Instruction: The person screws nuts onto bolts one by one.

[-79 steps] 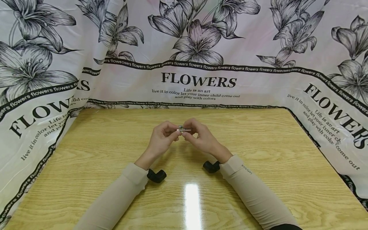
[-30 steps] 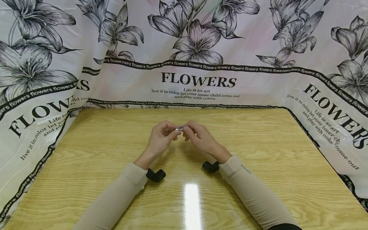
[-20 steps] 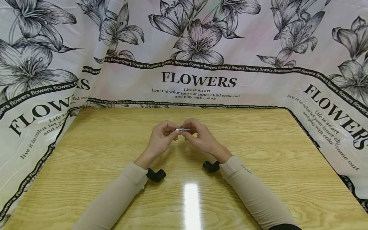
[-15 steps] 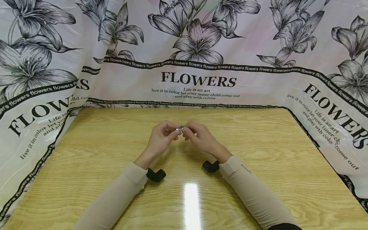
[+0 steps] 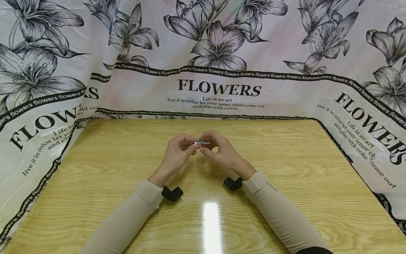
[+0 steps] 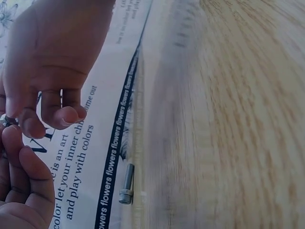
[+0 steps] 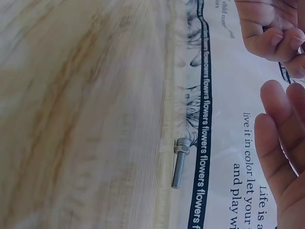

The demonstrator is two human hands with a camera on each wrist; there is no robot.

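Observation:
My left hand (image 5: 178, 151) pinches a small shiny metal piece (image 5: 198, 140) above the middle of the table. My right hand (image 5: 223, 151) meets it from the other side, its thumb lowered and a gap between thumb and index finger. In the left wrist view, fingers of both hands touch the piece (image 6: 8, 120); most of it is hidden, so its kind is unclear. A steel bolt (image 6: 127, 181) with a nut near its head lies on the table beyond the hands. It shows in the right wrist view (image 7: 180, 162), and its shank (image 5: 206, 143) in the head view.
The wood-grain table (image 5: 111, 158) reaches back to a white flower-print curtain (image 5: 219, 93), which also closes off both sides. A black angled piece (image 5: 172, 193) sits by the left cuff, and another black piece (image 5: 233, 183) by the right cuff.
My right thumb and fingers close over the bolt's line of sight and part again, several times. Now they are apart and the shank shows again. The left hand keeps its place.

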